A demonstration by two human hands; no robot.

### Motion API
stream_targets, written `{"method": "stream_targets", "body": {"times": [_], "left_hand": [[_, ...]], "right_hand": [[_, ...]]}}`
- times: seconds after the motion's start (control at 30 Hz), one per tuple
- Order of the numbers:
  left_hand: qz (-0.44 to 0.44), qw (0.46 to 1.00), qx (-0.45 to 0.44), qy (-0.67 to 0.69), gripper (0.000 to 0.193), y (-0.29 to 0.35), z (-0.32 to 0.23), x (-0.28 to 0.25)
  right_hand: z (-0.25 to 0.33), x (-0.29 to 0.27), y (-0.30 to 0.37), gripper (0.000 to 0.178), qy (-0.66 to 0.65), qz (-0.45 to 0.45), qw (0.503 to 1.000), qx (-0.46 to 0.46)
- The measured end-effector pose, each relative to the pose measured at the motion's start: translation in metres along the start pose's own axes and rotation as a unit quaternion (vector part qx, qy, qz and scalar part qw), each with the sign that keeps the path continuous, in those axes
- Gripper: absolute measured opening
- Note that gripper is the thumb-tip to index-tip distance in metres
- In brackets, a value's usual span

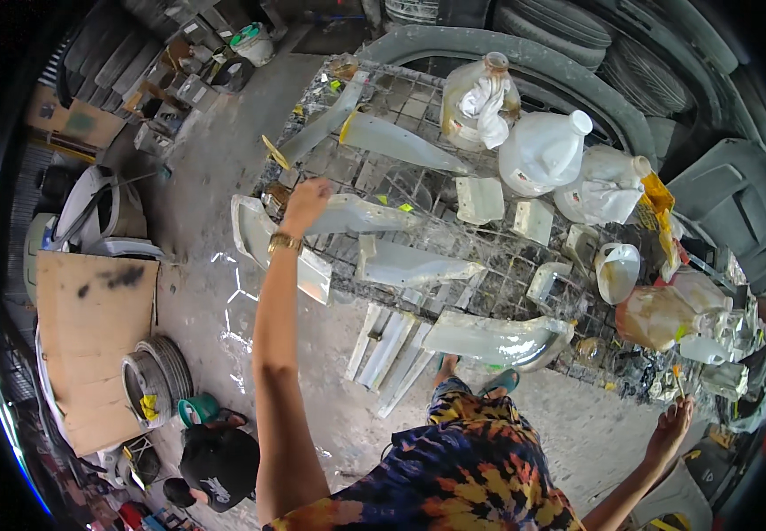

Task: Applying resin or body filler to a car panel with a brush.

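My left hand [307, 205] is closed with fingers curled, over the left end of a curved grey panel [361, 217]. Whether it grips the panel or something small, I cannot tell. A yellow-bottomed brown container [274, 196] sits just left of it, partly hidden. Out at the lower right, my right hand [669, 431] pinches a thin light-coloured stick [679, 385], perhaps a small brush, beside crumpled foil-like material [663, 385]. More grey panels lie on the mesh-topped bench, among them a narrow one [405, 146], a middle one [414, 265] and a glossy one [498, 341].
Large plastic jugs [538, 155] stand at the bench's back right, near cut white containers [480, 199] and a stained jug [657, 314]. Pale strips [385, 345] jut from the near edge. Another person [217, 465] crouches at lower left by stacked tyres [157, 380] and a brown board [95, 345].
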State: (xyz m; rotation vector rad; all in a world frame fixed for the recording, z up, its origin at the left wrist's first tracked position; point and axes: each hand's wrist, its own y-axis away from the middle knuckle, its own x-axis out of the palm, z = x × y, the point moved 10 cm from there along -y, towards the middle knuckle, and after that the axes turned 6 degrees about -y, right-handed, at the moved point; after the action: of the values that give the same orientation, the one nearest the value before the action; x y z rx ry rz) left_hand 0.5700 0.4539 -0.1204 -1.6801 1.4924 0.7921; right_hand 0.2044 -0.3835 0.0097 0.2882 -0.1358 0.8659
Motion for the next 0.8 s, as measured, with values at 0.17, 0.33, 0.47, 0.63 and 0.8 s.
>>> {"method": "stream_targets", "body": {"times": [0.17, 0.33, 0.47, 0.63, 0.8], "left_hand": [[0.245, 0.935, -0.047, -0.252, 0.029, -0.020, 0.045, 0.087], [0.273, 0.933, -0.054, -0.228, 0.030, -0.024, 0.030, 0.105], [0.249, 0.936, -0.013, -0.249, 0.030, -0.024, 0.045, 0.108], [0.310, 0.927, -0.025, -0.208, 0.027, -0.024, 0.047, 0.112], [0.226, 0.942, 0.138, -0.205, 0.028, -0.046, 0.018, 0.100]], "right_hand": [[0.007, -0.016, 0.020, 0.029, -0.003, -0.025, 1.000, -0.013], [0.013, -0.049, 0.043, 0.029, 0.023, -0.056, 0.998, -0.019], [0.010, -0.046, 0.046, 0.029, 0.024, -0.074, 0.997, -0.016], [0.010, -0.040, 0.042, 0.029, 0.013, -0.054, 0.998, -0.021], [0.030, -0.080, 0.056, 0.036, 0.066, -0.163, 0.984, -0.019]]}}
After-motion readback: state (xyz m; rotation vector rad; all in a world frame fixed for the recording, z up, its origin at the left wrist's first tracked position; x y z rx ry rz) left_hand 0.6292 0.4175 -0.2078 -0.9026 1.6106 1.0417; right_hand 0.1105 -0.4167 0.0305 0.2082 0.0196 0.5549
